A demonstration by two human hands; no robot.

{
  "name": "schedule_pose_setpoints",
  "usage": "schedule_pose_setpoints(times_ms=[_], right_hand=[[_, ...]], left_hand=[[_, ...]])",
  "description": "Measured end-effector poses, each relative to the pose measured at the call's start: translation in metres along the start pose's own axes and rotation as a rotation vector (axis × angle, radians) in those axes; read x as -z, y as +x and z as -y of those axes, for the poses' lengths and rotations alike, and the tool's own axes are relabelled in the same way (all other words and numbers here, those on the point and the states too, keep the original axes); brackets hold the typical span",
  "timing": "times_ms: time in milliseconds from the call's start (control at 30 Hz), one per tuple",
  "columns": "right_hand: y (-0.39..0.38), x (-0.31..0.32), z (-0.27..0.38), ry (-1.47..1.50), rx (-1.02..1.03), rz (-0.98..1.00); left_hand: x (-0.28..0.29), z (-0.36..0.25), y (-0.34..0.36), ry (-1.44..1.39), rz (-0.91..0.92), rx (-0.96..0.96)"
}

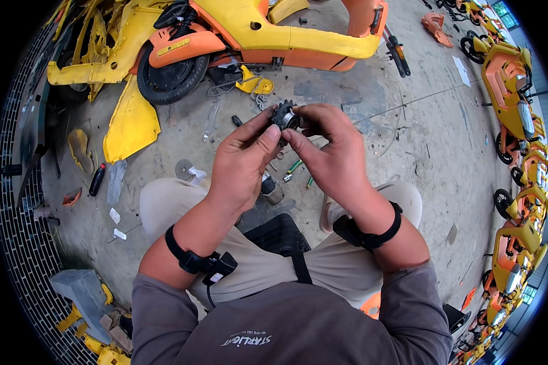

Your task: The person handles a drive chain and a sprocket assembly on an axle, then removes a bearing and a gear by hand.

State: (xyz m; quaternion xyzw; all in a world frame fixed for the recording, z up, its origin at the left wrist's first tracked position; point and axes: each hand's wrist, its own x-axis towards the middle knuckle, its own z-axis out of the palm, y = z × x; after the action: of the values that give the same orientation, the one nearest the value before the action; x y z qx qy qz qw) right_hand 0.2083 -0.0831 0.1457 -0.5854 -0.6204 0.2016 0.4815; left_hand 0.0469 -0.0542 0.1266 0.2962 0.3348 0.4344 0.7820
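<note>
Concrete floor, yellow panel upper left | dark toothed part at upper centre of frame | clamped in both grips, left hand and right hand | held off floor, unmounted; work left can't be told

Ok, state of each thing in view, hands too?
Dark toothed round part with silvery band, held in both hands
Bare left hand, gripping part
Bare right hand, gripping part
Black forearm straps, fastened
Black-tyred wheel, mounted on yellow-and-orange scooter
Yellow-and-orange scooters at right, standing in a row
</note>
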Motion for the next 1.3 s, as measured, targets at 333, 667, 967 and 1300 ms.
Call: schedule_pose_setpoints(times_ms=[333,667,967,1300], right_hand=[[-0.004,-0.011,0.001,0.016,-0.085,-0.068],[-0.005,-0.011,0.004,-0.051,-0.134,-0.085],[-0.003,-0.004,-0.001,-0.020,-0.117,0.004],[-0.001,-0.002,-0.001,-0.025,-0.003,0.027]], left_hand=[[0.002,0.007,0.001,0.017,0.024,-0.072],[0.001,0.004,0.003,0.173,0.007,-0.088],[0.003,0.000,0.004,0.105,0.018,-0.031],[0.004,-0.002,0.004,0.061,0.018,-0.026]])
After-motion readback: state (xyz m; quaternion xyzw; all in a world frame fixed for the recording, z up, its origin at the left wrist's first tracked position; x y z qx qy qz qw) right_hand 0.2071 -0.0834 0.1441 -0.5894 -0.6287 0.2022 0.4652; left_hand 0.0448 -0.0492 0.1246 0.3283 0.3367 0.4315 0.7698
